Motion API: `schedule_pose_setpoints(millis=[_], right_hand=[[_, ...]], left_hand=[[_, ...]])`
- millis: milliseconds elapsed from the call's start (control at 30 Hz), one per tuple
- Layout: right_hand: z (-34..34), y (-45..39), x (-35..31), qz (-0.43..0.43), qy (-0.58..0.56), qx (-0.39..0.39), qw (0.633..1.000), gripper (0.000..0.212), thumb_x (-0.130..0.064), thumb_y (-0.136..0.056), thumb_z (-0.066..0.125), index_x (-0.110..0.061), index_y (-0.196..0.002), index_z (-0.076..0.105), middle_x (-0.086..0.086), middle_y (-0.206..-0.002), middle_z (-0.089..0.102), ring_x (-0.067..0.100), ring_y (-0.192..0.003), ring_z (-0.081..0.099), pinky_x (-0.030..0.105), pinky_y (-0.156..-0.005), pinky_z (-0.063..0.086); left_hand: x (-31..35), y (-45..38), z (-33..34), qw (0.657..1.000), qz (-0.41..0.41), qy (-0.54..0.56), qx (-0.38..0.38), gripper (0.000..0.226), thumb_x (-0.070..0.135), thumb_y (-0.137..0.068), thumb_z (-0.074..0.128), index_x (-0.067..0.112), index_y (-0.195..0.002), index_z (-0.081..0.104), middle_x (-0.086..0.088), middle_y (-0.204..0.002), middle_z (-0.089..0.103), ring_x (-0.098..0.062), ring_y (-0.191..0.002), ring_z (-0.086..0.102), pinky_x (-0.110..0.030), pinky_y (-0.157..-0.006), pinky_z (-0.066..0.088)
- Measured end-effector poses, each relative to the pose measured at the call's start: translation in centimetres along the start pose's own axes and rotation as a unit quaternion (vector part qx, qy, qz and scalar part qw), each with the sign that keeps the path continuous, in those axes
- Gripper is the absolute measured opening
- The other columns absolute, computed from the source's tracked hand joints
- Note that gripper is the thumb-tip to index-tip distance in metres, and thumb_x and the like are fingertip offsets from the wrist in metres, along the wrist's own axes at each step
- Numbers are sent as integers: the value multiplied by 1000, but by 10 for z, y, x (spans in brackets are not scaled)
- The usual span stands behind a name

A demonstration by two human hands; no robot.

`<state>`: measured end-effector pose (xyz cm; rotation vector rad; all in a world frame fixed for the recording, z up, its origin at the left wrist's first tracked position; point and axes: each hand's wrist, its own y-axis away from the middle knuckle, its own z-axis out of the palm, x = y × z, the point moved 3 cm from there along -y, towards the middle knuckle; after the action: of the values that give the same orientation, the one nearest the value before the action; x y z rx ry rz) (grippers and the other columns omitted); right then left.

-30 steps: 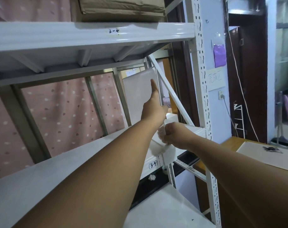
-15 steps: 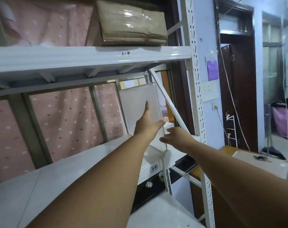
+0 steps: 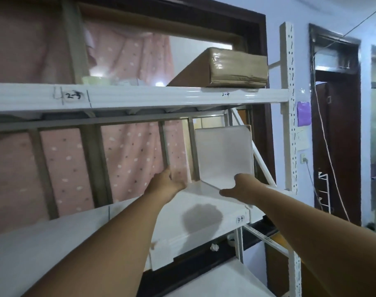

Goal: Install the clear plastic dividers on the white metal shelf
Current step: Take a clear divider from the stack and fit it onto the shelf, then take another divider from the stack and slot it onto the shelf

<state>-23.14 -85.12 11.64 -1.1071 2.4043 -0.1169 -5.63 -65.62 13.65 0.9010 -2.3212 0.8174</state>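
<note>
Already upright, the divider (image 3: 224, 153) stood near the shelf's (image 3: 75, 228) right end, long axis vertical. Right hand (image 3: 238, 187), nearer, lay open at its base; left hand (image 3: 168, 183) open, just left.

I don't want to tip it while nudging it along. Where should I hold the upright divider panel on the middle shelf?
Judging by its pose, grip the frosted divider panel low, near its bottom front corner by the right hand, coming from the shelf's open front. It stands upright and thin, so pushing up high would likely tilt it.

pink dotted curtain (image 3: 127, 151), pale wall (image 3: 275, 9), dark doorway (image 3: 337, 146)
</note>
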Motion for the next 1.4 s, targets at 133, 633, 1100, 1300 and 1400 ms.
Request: schedule_pose_setpoints(millis=[133,633,1100,1300,1400], right_hand=[[21,5,-63,-63,13,-21,998,78,-66,-77,68,-8,-129,58,12,-124,64,30,-107,61,37,-87,52],[150,60,-360,-315,64,-130,938,86,-75,-82,54,-14,-142,49,8,-144,55,29,-129,52,40,-105,45],[230,183,-554,-511,0,-208,834,76,-68,-86,56,-15,-140,53,7,-145,54,25,-130,51,37,-106,42],[256,248,-604,-549,-28,-268,791,80,-65,-86,60,-9,-142,50,9,-145,52,26,-130,49,35,-105,40],[266,272,-618,-567,-15,-275,776,67,-66,-85,60,-11,-123,64,8,-125,64,24,-113,58,35,-94,48]], left_hand=[[-52,25,-49,997,-28,-73,11,84,53,-81,77,29,-154,44,-2,-149,59,-27,-112,63,-35,-90,55],[-263,180,-281,930,-271,-229,99,97,65,-85,70,19,-162,34,-9,-168,37,-34,-149,41,-46,-120,38],[-375,365,-405,842,-431,-274,172,68,52,-98,62,10,-151,49,-11,-153,53,-29,-137,52,-33,-107,41],[-395,409,-414,833,-443,-250,218,54,43,-99,65,9,-140,60,-14,-138,66,-31,-126,62,-36,-104,48],[-401,421,-413,826,-457,-226,241,51,43,-100,63,5,-134,63,-16,-132,69,-33,-121,65,-35,-97,50]])
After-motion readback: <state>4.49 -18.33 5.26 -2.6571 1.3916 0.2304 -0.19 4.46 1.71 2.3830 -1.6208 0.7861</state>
